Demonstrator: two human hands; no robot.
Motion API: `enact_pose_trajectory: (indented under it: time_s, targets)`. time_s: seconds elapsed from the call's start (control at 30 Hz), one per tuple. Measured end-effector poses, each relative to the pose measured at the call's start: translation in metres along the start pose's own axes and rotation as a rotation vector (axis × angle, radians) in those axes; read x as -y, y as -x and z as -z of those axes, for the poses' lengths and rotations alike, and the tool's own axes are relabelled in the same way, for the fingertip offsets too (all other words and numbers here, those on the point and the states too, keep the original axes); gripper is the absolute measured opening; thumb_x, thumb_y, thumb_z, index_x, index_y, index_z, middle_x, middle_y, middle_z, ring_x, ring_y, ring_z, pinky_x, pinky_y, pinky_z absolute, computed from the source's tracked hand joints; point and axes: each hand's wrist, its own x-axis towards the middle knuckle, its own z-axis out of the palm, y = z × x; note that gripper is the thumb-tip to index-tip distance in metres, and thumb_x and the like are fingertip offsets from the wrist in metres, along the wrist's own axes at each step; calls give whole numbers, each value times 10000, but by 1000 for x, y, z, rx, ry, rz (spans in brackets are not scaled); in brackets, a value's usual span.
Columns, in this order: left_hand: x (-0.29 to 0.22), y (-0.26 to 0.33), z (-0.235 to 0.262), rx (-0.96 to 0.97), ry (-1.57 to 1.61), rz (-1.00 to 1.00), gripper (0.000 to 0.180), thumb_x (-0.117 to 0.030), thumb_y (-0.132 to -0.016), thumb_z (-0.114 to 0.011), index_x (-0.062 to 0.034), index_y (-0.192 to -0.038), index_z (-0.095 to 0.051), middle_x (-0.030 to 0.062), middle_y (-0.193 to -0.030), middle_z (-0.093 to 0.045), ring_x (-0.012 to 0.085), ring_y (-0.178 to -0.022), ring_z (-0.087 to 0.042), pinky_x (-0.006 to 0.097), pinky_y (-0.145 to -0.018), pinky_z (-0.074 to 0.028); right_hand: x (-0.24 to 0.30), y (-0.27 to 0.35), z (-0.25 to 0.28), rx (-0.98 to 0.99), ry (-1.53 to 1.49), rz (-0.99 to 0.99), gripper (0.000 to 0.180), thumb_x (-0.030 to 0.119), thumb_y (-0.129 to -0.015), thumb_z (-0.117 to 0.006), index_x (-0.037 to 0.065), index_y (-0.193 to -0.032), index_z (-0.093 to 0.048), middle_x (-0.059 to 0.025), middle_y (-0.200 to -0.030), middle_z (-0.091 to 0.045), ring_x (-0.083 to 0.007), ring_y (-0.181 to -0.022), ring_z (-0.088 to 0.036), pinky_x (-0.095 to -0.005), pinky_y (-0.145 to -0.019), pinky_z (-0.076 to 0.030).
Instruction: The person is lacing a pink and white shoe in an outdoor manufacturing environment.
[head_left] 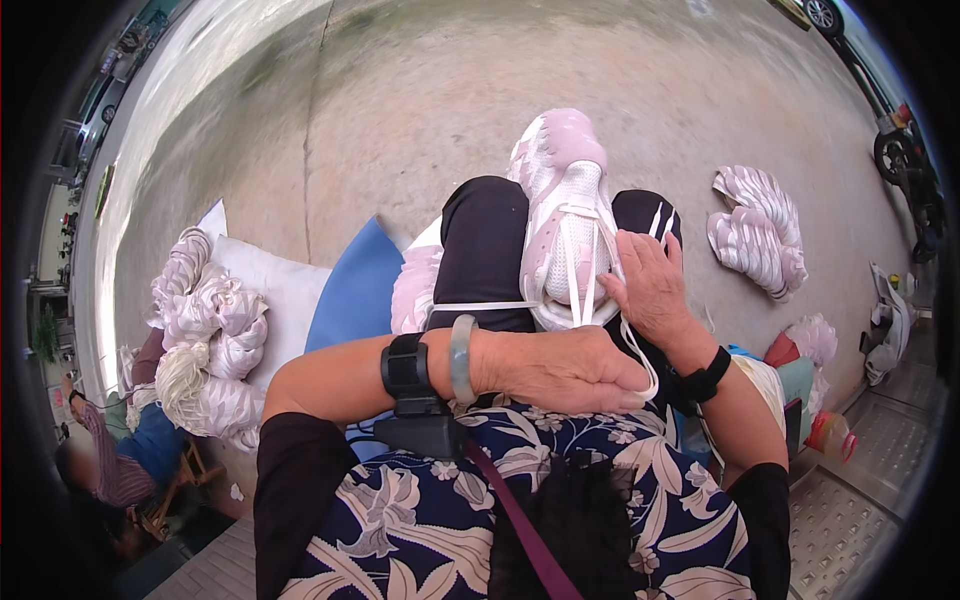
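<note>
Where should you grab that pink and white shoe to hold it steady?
Probably at the heel end of the pink and white shoe, coming from the person's side. The toe points away, the laces run up the middle, and the right hand already rests on its right flank, so the near end looks easiest to wrap fingers round.

We see a pale pink and white mesh sports shoe (562, 215) resting on the person's lap, across the black-clad knees, its toe pointing away from the body and its opening toward us. Its flat white laces (577, 262) hang loose and untied; one strand runs off to the left across the knee, another loops down on the right. The right hand (650, 285) lies against the shoe's right side, and the left hand (560, 368) sits just below its heel.
</note>
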Motion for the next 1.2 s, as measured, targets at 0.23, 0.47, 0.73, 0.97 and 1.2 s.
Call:
enact_pose_trajectory:
  time_s: [0.23, 0.47, 0.73, 0.97, 1.2]
  targets:
    - [6, -32, -1, -65, 44, -68, 305, -201, -955, -447, -2, -726, -412, 43, -586, -347, 130, -545, -353, 304, -523, -335, -31, -7, -2, 65, 108, 55, 412, 272, -776, -631, 27, -1090, -524, -63, -892, -571, -211, -959, -518, -575, -1000, -240]
    - [-4, -38, 9, 54, -30, -19, 309, -197, -935, -469, 0, -707, -404, 68, -560, -337, 155, -516, -346, 322, -516, -331, -27, 1, -10, 67, 44, 82, 480, 273, -780, -624, -24, -1134, -493, -114, -1024, -569, -251, -1079, -489, -531, -1003, -270]
    - [-12, -50, -8, -156, -213, -243, 198, -99, -851, -524, 7, -702, -452, 174, -597, -433, 333, -540, -426, 376, -535, -368, -23, -2, -7, 59, -12, 96, 462, 257, -763, -623, -17, -1118, -508, -126, -1033, -565, -266, -1064, -501, -514, -978, -314]
    - [-7, -62, -9, -313, -366, -329, 149, -101, -838, -559, -2, -739, -509, 167, -679, -532, 348, -641, -521, 398, -589, -405, 19, -9, 32, 112, -145, 50, 287, 189, -725, -647, 57, -977, -610, -64, -845, -602, -239, -838, -581, -391, -746, -436]
    - [-41, -47, 0, -204, -273, -364, 105, -117, -807, -620, -16, -826, -598, 116, -699, -573, 306, -650, -554, 391, -608, -422, 30, -21, 34, -52, -1068, 4, 185, 211, -755, -644, 61, -857, -609, -118, -716, -609, -302, -667, -593, -366, -601, -454]
